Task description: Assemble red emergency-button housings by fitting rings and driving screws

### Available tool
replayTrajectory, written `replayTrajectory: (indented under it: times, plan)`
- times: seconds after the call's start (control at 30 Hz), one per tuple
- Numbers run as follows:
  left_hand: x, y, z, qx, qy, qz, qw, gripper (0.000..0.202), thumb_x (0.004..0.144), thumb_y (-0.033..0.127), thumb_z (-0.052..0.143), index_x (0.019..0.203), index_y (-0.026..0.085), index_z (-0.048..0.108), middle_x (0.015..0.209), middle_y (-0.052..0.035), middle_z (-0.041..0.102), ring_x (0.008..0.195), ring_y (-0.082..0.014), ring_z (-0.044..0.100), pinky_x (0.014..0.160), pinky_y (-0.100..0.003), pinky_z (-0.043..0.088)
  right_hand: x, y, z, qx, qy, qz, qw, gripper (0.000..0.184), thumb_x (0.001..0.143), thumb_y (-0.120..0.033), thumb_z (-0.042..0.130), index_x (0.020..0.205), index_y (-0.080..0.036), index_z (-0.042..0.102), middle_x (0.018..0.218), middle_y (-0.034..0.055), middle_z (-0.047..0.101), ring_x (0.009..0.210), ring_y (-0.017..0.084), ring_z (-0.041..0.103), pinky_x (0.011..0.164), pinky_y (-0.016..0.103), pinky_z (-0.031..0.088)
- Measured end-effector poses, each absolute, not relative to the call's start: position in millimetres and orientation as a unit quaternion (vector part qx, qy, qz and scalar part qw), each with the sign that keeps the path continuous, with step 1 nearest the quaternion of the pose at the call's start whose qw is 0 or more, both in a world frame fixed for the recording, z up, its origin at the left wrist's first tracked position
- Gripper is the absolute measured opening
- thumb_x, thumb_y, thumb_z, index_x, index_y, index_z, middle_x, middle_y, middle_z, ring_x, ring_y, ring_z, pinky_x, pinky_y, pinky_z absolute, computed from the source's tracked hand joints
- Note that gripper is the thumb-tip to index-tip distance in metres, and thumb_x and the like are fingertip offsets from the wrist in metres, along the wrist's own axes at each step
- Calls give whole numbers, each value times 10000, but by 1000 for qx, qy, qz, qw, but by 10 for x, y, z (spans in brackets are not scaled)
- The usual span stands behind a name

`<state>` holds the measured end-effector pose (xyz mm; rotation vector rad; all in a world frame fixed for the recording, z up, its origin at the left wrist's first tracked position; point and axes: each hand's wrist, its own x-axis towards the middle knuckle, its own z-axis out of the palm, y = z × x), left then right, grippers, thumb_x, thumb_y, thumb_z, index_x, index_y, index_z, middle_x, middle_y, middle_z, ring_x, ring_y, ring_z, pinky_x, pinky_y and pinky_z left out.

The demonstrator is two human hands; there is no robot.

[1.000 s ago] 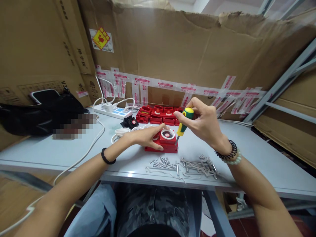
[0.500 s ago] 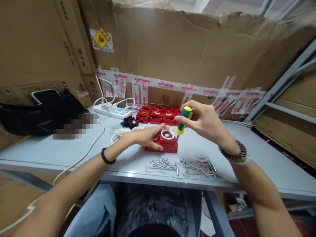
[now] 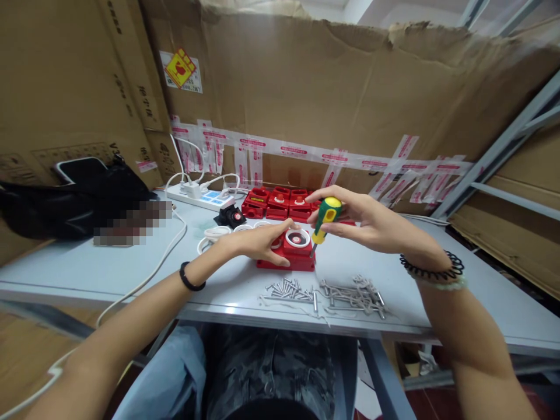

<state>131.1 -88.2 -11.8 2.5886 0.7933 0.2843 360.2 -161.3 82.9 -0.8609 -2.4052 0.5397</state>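
Note:
A red plastic housing (image 3: 291,262) with a white ring (image 3: 298,238) on top sits near the middle of the table. My left hand (image 3: 260,244) is wrapped over its left side, thumb at the front and fingers on top. In my right hand (image 3: 370,220) is a screwdriver (image 3: 327,219) with a green and yellow handle, gripped between thumb and fingers. Its shaft slants down and the tip meets the housing's right front corner; any screw there is too small to make out. Loose screws (image 3: 289,288) and a heap of metal rods or bolts (image 3: 356,294) lie in front.
Several similar red housings (image 3: 277,205) stand in a row behind. White rings (image 3: 217,232) and a black part (image 3: 231,217) lie to the left. A power strip (image 3: 205,198) with white cables and a black bag (image 3: 83,201) are farther left. Cardboard (image 3: 306,87) walls the back.
My right hand has turned and shifted to the right around the screwdriver handle, its wrist now farther right. The screwdriver tip stays at the same corner. My left hand and the housing have not moved.

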Motion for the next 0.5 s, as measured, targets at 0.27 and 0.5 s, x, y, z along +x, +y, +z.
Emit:
replayTrajectory:
  times: [0.27,0.5]
  plan:
    - [1321,-922,-78,927,284,107,219,817,719,508,678,1356,170,295,1323,-153,510,1122,-276,550,866,-308,447,3399,-1440,594,-482,-762,-51,429,270,742,-308,622,681,-217,375,530,-75,414,471,73,344,452,239,285]
    - [1316,-927,-94,927,283,112,217,806,726,530,662,1353,178,297,1304,-146,527,1093,-274,566,841,-304,450,3363,-1452,557,-534,-702,-209,421,350,715,-372,602,598,-214,312,465,-75,296,456,76,218,482,265,222]
